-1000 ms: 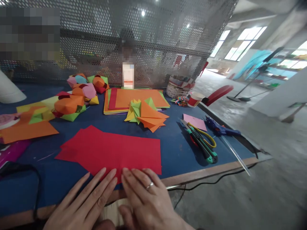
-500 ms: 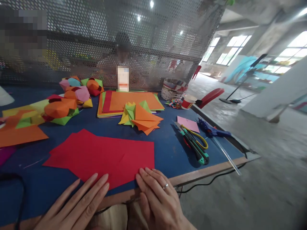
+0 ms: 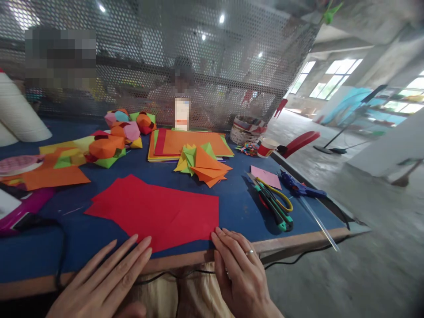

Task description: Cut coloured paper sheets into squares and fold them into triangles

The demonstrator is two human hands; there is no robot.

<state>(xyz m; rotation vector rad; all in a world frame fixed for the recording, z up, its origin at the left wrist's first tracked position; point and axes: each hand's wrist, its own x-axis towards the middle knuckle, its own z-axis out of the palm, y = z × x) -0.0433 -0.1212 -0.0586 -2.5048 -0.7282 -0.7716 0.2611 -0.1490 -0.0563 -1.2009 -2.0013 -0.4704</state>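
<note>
Red paper sheets (image 3: 159, 212) lie overlapping and flat on the blue tabletop in front of me. My left hand (image 3: 109, 274) is open, fingers stretched out, its fingertips at the near left edge of the red paper. At the paper's near right corner rests my right hand (image 3: 240, 265), with a ring on it; its fingers lie extended side by side and hold nothing. Beyond the red paper sits a pile of folded orange, green and yellow paper pieces (image 3: 205, 165), partly on a stack of coloured paper (image 3: 185, 143).
Folded paper balls (image 3: 107, 145) stand at the back left, near paper rolls (image 3: 23, 110). On the right lie a utility knife (image 3: 273, 207), yellow-handled scissors (image 3: 278, 194), pink paper (image 3: 266, 176) and a blue glue gun (image 3: 300, 185). A cup (image 3: 266, 148) and basket (image 3: 248, 129) stand behind; black cable (image 3: 62, 251) runs left.
The view has turned a little left, showing the paper rolls and a purple device. My right hand has slid slightly outward at the paper's corner; the red paper looks unchanged.
</note>
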